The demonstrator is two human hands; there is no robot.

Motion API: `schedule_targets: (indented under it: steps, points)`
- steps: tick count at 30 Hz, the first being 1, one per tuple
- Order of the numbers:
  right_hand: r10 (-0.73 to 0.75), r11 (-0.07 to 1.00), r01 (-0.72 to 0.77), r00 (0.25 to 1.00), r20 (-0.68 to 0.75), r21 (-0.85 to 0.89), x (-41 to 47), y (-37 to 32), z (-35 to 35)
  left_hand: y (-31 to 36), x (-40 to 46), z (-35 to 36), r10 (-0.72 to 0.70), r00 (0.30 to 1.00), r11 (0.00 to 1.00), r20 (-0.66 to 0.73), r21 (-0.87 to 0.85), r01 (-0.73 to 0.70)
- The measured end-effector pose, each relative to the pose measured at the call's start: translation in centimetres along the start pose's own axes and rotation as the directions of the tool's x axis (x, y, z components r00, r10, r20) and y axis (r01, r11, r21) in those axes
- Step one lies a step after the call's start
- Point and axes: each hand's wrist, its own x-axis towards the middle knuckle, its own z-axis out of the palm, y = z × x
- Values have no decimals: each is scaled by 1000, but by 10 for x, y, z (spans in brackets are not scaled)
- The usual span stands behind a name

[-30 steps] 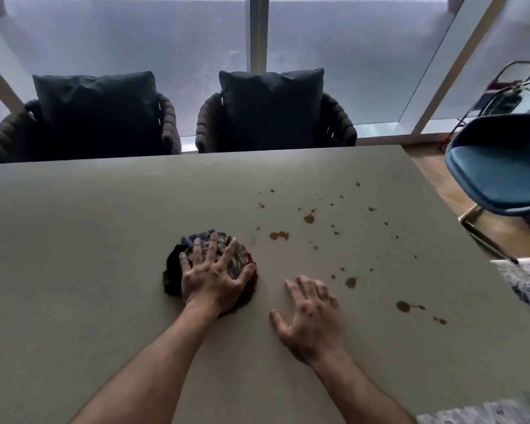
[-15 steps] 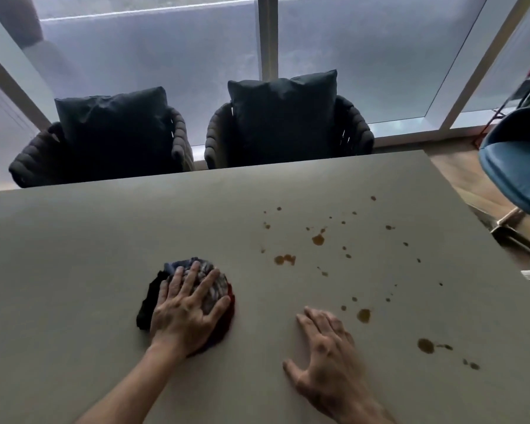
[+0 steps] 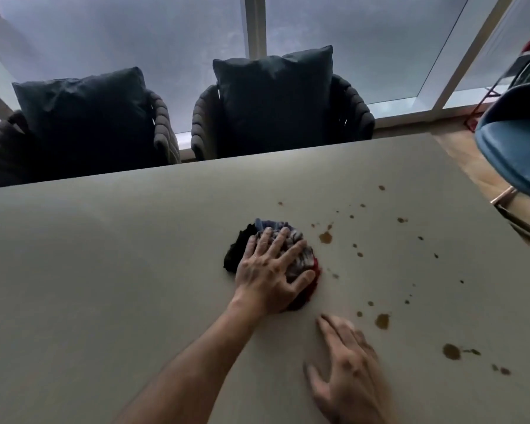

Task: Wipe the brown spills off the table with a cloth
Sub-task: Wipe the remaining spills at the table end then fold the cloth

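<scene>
Cloth (image 3: 283,240) nearer spills (image 3: 325,237), left hand (image 3: 268,272) flat atop.

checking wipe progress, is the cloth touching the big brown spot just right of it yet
Apart. The head view shows bare table between the cloth under the left hand and the brown spot.

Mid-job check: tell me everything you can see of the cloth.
The cloth is a bunched, rounded wad of soft fabric: blue-grey and white stripes on top, black at its left, red along its right edge. It lies on the table, just left of the brown spills. The left hand presses it flat-fingered.
</scene>
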Motion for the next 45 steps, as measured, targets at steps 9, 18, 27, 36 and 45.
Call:
schedule_targets:
  steps: [9, 18, 27, 36, 45]
  points:
    - [106, 994, -109, 992, 68, 28, 34, -20, -10, -59, 50, -18, -218, 975, 976, 35, 8, 218]
    - [397, 917, -386, 910, -121, 104, 122, 84, -82, -10, 58, -16, -22, 993, 1000, 114, -4, 22]
    - [312, 950, -312, 950, -4, -4, 140, 100, -66, -88, 34, -23, -223, 973, 974, 50, 41, 221]
    - [272, 961, -275, 945, 180, -7, 133, 100, -79, -1, 111, -15, -23, 990, 999, 140, 40, 17]
    - [242, 970, -244, 943, 230, -21, 133, 99, -89, -47, 2, -19, -56, 996, 997, 66, 65, 52]
